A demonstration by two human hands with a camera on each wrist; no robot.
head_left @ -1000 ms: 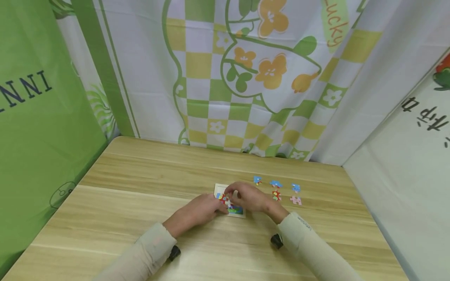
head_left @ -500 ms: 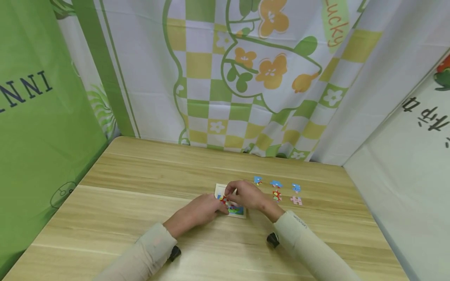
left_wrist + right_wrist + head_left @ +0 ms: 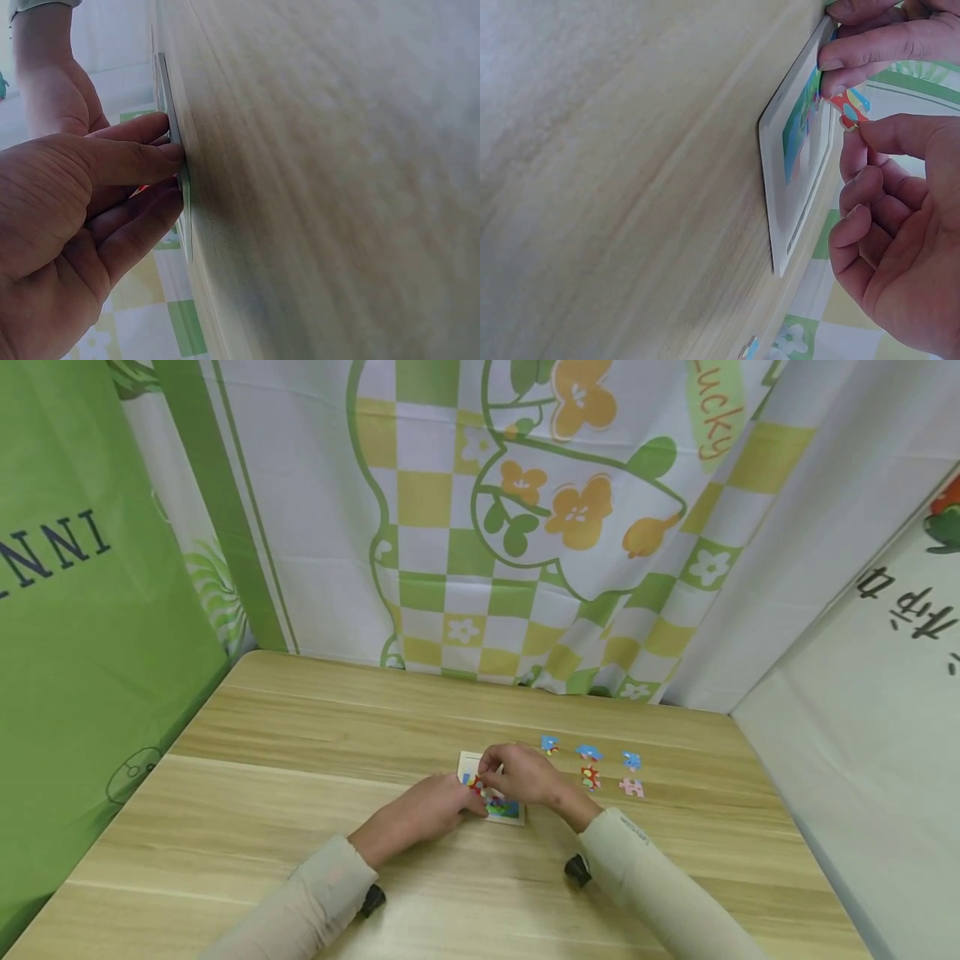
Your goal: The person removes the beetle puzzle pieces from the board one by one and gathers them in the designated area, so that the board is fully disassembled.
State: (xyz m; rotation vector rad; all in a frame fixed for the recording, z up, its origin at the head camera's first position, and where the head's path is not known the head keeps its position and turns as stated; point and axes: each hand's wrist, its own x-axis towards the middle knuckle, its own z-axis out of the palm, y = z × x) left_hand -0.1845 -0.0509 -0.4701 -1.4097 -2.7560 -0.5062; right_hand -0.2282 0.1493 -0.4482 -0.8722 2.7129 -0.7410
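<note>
As two pale sleeves [image 3: 303,893] reach in over the wood-grain table [image 3: 225,827], the left hand [image 3: 431,806] presses fairly straight fingers on the framed jigsaw board [image 3: 778,217], and the right hand [image 3: 525,774] pinches a red jigsaw piece [image 3: 849,111] between thumb and forefinger over that board, though whether the piece touches it cannot be told. To the board's right lie five loose jigsaw pieces [image 3: 589,752], a red and a pink one nearer, three mostly blue ones farther off, and beyond the table hangs a checked, flowered curtain [image 3: 420,497].
</note>
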